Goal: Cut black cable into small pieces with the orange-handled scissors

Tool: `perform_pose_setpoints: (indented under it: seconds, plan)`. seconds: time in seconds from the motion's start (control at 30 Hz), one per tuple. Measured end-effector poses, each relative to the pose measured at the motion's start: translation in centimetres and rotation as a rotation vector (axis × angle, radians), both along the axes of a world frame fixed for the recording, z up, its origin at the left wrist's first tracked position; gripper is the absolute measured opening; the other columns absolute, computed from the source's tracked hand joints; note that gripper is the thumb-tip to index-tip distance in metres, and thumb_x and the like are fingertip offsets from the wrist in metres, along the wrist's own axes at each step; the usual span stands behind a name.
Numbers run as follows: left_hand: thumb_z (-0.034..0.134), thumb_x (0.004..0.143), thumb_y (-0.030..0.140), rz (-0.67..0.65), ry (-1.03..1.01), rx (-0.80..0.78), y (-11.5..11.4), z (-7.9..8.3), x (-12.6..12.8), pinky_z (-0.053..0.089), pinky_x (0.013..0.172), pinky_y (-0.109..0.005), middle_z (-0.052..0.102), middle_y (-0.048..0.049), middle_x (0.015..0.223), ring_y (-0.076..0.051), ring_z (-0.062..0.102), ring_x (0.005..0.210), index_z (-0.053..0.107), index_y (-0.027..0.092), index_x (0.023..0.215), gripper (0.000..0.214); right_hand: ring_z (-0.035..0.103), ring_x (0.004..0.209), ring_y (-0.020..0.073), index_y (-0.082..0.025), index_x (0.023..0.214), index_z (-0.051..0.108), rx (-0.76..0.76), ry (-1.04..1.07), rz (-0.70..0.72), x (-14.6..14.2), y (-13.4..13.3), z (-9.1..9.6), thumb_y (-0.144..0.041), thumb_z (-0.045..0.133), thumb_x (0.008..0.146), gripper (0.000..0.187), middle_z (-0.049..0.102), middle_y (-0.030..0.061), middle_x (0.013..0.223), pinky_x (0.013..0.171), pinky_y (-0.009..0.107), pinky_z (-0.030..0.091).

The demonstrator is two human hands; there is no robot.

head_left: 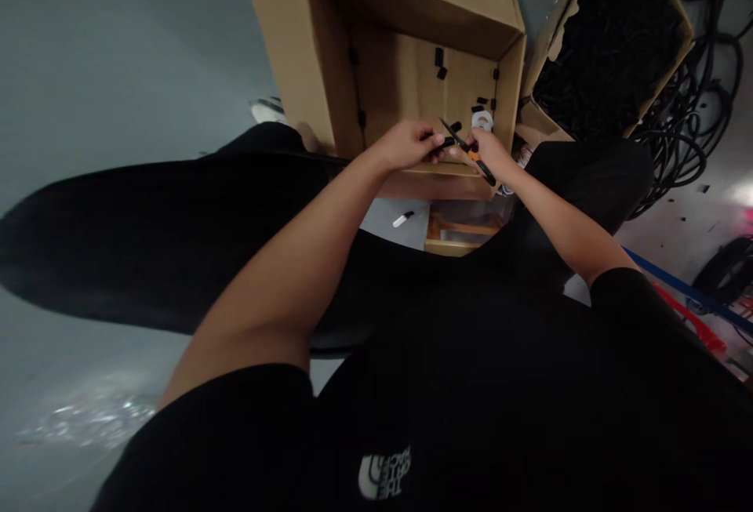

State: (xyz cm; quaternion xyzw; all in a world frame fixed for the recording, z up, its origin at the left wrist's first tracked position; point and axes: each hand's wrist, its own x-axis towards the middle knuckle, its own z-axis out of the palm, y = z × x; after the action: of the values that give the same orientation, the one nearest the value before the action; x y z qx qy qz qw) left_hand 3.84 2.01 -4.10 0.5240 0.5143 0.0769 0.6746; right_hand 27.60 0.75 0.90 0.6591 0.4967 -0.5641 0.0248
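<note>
My left hand [412, 143] is pinched around a short black tube-like piece [448, 143]. Scissors [488, 175] with black and orange handles are gripped in my right hand [492, 153]. Their blades point up and to the left, right by the black piece; whether they touch it I cannot tell. Both hands are above the near edge of a cardboard box [288, 49]. Inside it lie several small black pieces [439, 57] and a white ring-shaped roll [482, 121], close to my right hand.
A second carton [685, 38] at the upper right is filled with black pieces. Coils of black tubing [706, 128] lie beside it on the floor. Below the near box are a small black-and-white object [403, 219] and a wooden frame [450, 247]. Clear plastic [94, 422] lies at lower left.
</note>
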Motion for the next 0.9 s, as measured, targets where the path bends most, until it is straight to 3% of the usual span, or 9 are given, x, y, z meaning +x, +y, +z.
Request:
perform_pose_setpoints:
  seconds: [0.1, 0.23, 0.3, 0.4, 0.57, 0.7, 0.8, 0.9]
  plan:
    - [0.076, 0.110, 0.051, 0.095, 0.093, 0.045, 0.4, -1.6, -0.8, 0.071, 0.109, -0.050, 0.088, -0.0132, 0.102, -0.033, 0.085, 0.107, 0.084, 0.023, 0.113, 0.029, 0.066, 0.069, 0.0196, -0.031, 0.101, 0.048, -0.019, -0.055, -0.008, 0.4, 0.3, -0.5, -0.089, 0.092, 0.100, 0.073, 0.058, -0.0043, 0.075, 0.066, 0.032, 0.055]
    - [0.087, 0.102, 0.051, 0.324, 0.161, 0.034, 1.2, -2.9, -1.2, 0.071, 0.110, -0.049, 0.089, -0.0148, 0.113, -0.034, 0.084, 0.118, 0.084, 0.024, 0.122, 0.034, 0.071, 0.100, 0.0231, -0.029, 0.099, 0.049, 0.106, -0.065, 0.226, 0.7, 0.1, -0.8, -0.068, 0.099, 0.102, 0.063, 0.071, 0.0055, 0.102, 0.097, 0.038, 0.062]
    - [0.090, 0.100, 0.054, 0.387, 0.144, -0.001, 1.4, -3.0, -0.9, 0.071, 0.107, -0.048, 0.087, -0.0139, 0.110, -0.034, 0.083, 0.118, 0.082, 0.024, 0.115, 0.035, 0.071, 0.113, 0.0258, -0.028, 0.102, 0.051, 0.150, -0.060, 0.346, 0.7, -0.1, -0.8, -0.054, 0.101, 0.101, 0.056, 0.073, 0.0105, 0.119, 0.110, 0.041, 0.059]
    - [0.091, 0.097, 0.053, 0.418, 0.111, -0.047, 1.3, -2.6, 0.0, 0.071, 0.105, -0.047, 0.085, -0.0127, 0.108, -0.033, 0.082, 0.117, 0.076, 0.025, 0.101, 0.032, 0.072, 0.119, 0.0298, -0.028, 0.107, 0.054, 0.174, -0.059, 0.393, 0.4, -0.4, -0.8, -0.042, 0.101, 0.098, 0.050, 0.072, 0.0116, 0.129, 0.114, 0.045, 0.059]
    - [0.084, 0.098, 0.038, 0.418, 0.076, -0.117, 0.9, -2.2, 1.3, 0.071, 0.108, -0.048, 0.085, -0.0122, 0.111, -0.032, 0.081, 0.117, 0.074, 0.024, 0.100, 0.017, 0.075, 0.120, 0.0313, -0.029, 0.105, 0.053, 0.185, -0.067, 0.334, -0.5, -0.5, -1.0, -0.040, 0.100, 0.098, 0.048, 0.074, 0.0092, 0.122, 0.112, 0.045, 0.063]
    - [0.082, 0.103, 0.035, 0.400, 0.098, -0.083, 1.1, -2.0, 1.2, 0.070, 0.115, -0.050, 0.085, -0.0141, 0.117, -0.033, 0.083, 0.122, 0.077, 0.021, 0.116, 0.019, 0.078, 0.108, 0.0287, -0.030, 0.097, 0.052, 0.149, -0.067, 0.213, -0.9, -0.4, -0.3, -0.057, 0.102, 0.097, 0.057, 0.073, 0.0059, 0.103, 0.097, 0.040, 0.068]
    - [0.088, 0.102, 0.044, 0.254, 0.182, 0.008, 1.1, -1.0, 0.7, 0.068, 0.118, -0.052, 0.086, -0.0155, 0.121, -0.038, 0.082, 0.130, 0.079, 0.021, 0.133, 0.040, 0.075, 0.081, 0.0235, -0.030, 0.099, 0.053, -0.010, -0.049, 0.030, -1.2, -0.4, 0.5, -0.079, 0.099, 0.097, 0.067, 0.067, 0.0001, 0.083, 0.069, 0.034, 0.064]
    - [0.083, 0.103, 0.041, 0.082, 0.247, 0.099, 0.4, 0.6, 0.7, 0.062, 0.127, -0.054, 0.087, -0.0200, 0.131, -0.043, 0.080, 0.139, 0.081, 0.019, 0.136, 0.040, 0.071, 0.068, 0.0193, -0.030, 0.099, 0.051, -0.111, -0.049, -0.117, -1.6, -0.4, 0.7, -0.088, 0.098, 0.094, 0.075, 0.063, -0.0031, 0.077, 0.060, 0.031, 0.060]
